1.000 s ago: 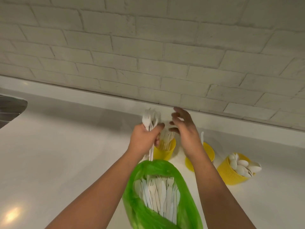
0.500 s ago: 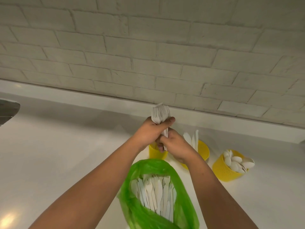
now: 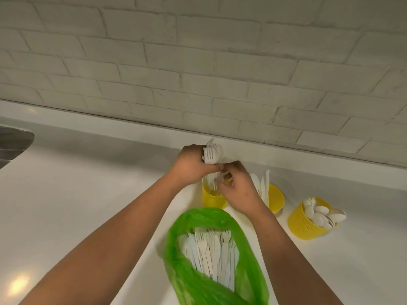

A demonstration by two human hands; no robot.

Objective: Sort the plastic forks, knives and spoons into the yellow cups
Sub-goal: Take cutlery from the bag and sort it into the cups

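Note:
My left hand [image 3: 192, 165] grips a bundle of white plastic forks [image 3: 211, 153], tines up, above the left yellow cup [image 3: 212, 199]. My right hand [image 3: 239, 187] sits just right of it, its fingers curled on the lower handles of the bundle over that cup. The middle yellow cup [image 3: 275, 198] holds white knives [image 3: 263, 187]. The right yellow cup [image 3: 305, 225] is full of white spoons [image 3: 319, 213]. A green plastic bag [image 3: 191, 271] lies open in front, with several white forks and knives [image 3: 211, 254] inside.
Everything stands on a white counter [image 3: 88, 205] against a white brick wall [image 3: 198, 73]. A metal sink edge [image 3: 13, 142] shows at the far left.
My right hand came in from beside the bundle and closed on its lower part. Both hands then sank a little toward the left cup.

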